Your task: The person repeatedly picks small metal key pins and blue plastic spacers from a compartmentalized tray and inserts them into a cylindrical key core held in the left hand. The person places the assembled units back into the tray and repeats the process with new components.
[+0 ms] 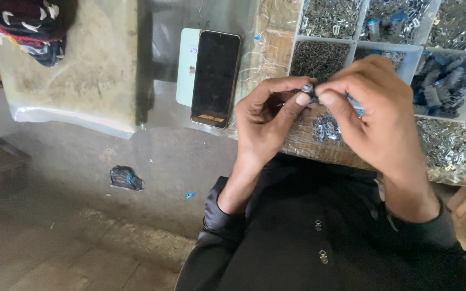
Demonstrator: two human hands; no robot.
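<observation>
Two hands meet in the upper middle of the head view, and I see them from above. My left hand [268,116] and my right hand [370,110] come together around a small metal part [307,89], silver with a dark bit, which sits between the thumbs at about the centre of the frame. The fingers of both hands are closed on this part: thumb and forefinger of each hand pinch it from its own side. What kind of part it is exactly, I cannot tell, it is too small.

Under the hands lies a little heap of shiny metal pieces [326,128] on a surface wrapped in plastic film. In the upper right stands a white compartment tray [351,43]; its sections hold grey metal bits, dark pins and blue-and-grey parts [443,89]. Loose silver pieces [449,148] are spread at the right edge.

Left of the hands, a black smartphone [216,78] lies face up, partly over a pale card [186,67]. In the lower half I see black sleeves and a black garment with two small metal pieces [321,241] resting on it.
</observation>
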